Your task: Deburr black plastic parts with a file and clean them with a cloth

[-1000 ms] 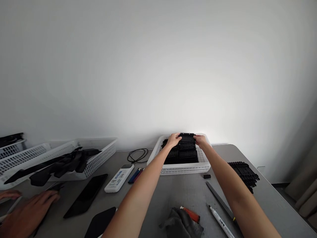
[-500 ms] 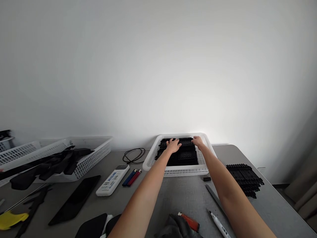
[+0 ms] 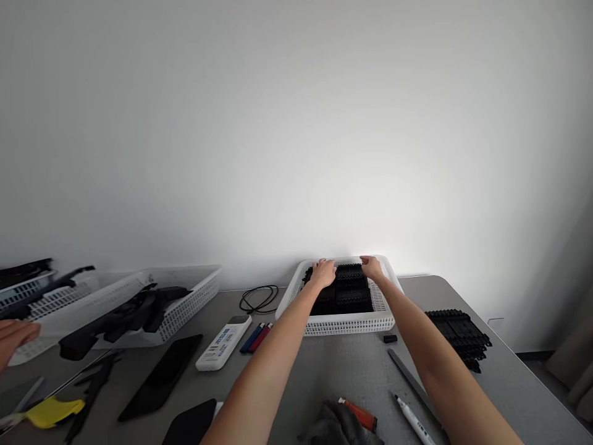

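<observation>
Black plastic panels with toothed edges [image 3: 352, 298] lie stacked in a white perforated basket [image 3: 349, 326] against the wall. At the stack's far left part, my left hand [image 3: 324, 273] is bent over a panel, its fingers close together and partly hidden. My right hand [image 3: 372, 267] is at the far right corner of the same stack, thumb and fingers closed at the panel's edge. Both forearms reach across the table. More toothed black panels [image 3: 458, 337] are piled to the right of the basket.
A black cable [image 3: 257, 300], white device [image 3: 225, 343], lighters [image 3: 257, 338] and black phone-like slab [image 3: 161, 377] lie left. Near me are an orange lighter [image 3: 359, 414], dark cloth [image 3: 340, 426] and marker [image 3: 414, 420]. Another person's hand [image 3: 16, 337] is by baskets [image 3: 189, 309] of black parts.
My left hand's fingers, spread before, have drawn together over the panel. My right hand stays at the corner. The view has shifted slightly left, and another person's hand shows more at the left edge.
</observation>
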### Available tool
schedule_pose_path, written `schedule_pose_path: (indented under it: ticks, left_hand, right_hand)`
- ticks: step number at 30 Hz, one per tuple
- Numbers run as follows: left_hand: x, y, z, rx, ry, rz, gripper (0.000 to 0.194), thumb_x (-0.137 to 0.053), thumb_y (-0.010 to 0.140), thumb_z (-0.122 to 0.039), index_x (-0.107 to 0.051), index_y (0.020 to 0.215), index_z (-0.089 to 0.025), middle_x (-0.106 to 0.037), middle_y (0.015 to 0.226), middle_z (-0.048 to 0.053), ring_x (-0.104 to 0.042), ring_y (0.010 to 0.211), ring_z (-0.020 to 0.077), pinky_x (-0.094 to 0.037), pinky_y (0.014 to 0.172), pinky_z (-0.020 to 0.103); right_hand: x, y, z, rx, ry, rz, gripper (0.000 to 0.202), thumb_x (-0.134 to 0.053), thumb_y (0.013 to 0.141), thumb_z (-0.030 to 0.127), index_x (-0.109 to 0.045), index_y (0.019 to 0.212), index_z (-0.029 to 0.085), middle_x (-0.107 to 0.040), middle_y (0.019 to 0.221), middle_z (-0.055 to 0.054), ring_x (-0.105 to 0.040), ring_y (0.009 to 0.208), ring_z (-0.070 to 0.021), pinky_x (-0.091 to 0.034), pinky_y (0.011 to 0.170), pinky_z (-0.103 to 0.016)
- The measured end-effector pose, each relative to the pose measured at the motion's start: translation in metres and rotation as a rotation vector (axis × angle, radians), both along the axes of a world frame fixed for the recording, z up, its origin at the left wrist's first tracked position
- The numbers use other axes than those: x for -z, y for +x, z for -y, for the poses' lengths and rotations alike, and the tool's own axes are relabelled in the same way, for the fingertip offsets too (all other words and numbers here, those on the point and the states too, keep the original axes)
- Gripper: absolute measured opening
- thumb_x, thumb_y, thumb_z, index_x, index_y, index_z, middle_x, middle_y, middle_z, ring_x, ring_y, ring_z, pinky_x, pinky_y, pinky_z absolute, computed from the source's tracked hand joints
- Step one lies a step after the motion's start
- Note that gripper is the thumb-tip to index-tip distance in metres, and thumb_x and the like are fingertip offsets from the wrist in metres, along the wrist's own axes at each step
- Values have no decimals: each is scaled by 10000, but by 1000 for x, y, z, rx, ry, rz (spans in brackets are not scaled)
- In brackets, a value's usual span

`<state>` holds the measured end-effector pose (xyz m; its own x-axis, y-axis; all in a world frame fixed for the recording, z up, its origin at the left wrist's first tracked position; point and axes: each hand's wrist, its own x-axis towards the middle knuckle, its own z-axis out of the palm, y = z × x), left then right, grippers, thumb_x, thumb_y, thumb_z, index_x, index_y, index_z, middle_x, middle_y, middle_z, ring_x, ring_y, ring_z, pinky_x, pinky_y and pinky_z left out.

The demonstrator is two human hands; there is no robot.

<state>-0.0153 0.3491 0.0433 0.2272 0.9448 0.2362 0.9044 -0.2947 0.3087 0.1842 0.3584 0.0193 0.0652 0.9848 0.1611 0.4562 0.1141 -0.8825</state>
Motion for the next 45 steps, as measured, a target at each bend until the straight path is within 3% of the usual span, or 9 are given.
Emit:
schedule_pose_path:
  ticks: [8,11,14,21,25,29,33,37,45]
  left_hand:
    - [-87,-28,58,26,149,368,349,-553,848,-125,-648,1172,-212,-609,1352,84,-443,1352,272,-245,1172,506]
    - [-117,-45,95,9,227,568,381,-481,845,-169,-623,1198,-169,-625,1327,112,-549,1254,228,-381,1096,399]
    - [-129,-61,143,0,277,722,393,-473,828,-246,-617,1183,-159,-646,1287,128,-577,1219,230,-440,1028,371]
    - [-79,-50,258,15,236,1203,314,-688,712,-364,-670,968,-183,-698,1157,113,-590,1174,278,-423,1025,399]
    - [-45,-25,295,57,123,1212,285,-683,738,-375,-668,945,-181,-692,1148,112,-591,1166,271,-410,1032,388]
    - [-37,-14,308,107,88,1179,273,-664,763,-377,-666,950,-178,-686,1147,114,-600,1143,258,-428,1001,365]
    - [-41,-22,314,131,87,1157,257,-669,776,-376,-671,934,-174,-695,1112,113,-615,1111,250,-443,986,359]
    - [-41,-29,314,132,97,1191,262,-695,767,-384,-669,920,-173,-709,1025,97,-649,1041,241,-478,952,359]
    - [-69,17,303,358,-73,1173,515,-641,839,-469,-597,1263,-180,-694,1169,137,-692,1007,252,-560,820,342]
  right_hand:
    - [-103,62,56,-122,143,198,243,-599,905,167,-696,1125,131,-699,1123,-112,-640,1042,-219,-521,896,-359]
    - [-111,96,102,-159,163,326,315,-578,878,136,-708,1164,153,-703,1162,-106,-628,1099,-245,-486,947,-380]
    - [-90,131,153,-212,103,459,369,-580,848,135,-701,1195,169,-682,1226,-104,-628,1119,-265,-455,1001,-423]
    - [-14,192,238,-303,-118,659,592,-565,714,80,-648,1289,195,-617,1337,-99,-554,1252,-297,-434,1048,-419]
    - [4,199,253,-295,-12,782,519,-527,759,129,-662,1256,191,-618,1333,-92,-560,1237,-282,-439,1037,-394]
    - [8,195,254,-235,78,839,438,-473,795,113,-698,1163,189,-661,1239,-100,-611,1137,-285,-470,973,-407]
    - [2,191,256,-147,158,846,408,-440,843,136,-673,1171,197,-654,1207,-111,-625,1073,-280,-496,907,-427]
    - [-18,173,262,-12,508,795,354,-432,903,184,-630,1197,194,-644,1146,-125,-618,1014,-274,-520,829,-431]
    - [-86,56,284,55,1143,797,342,-465,913,57,-606,1192,196,-620,1049,-110,-539,959,-245,-439,810,-391]
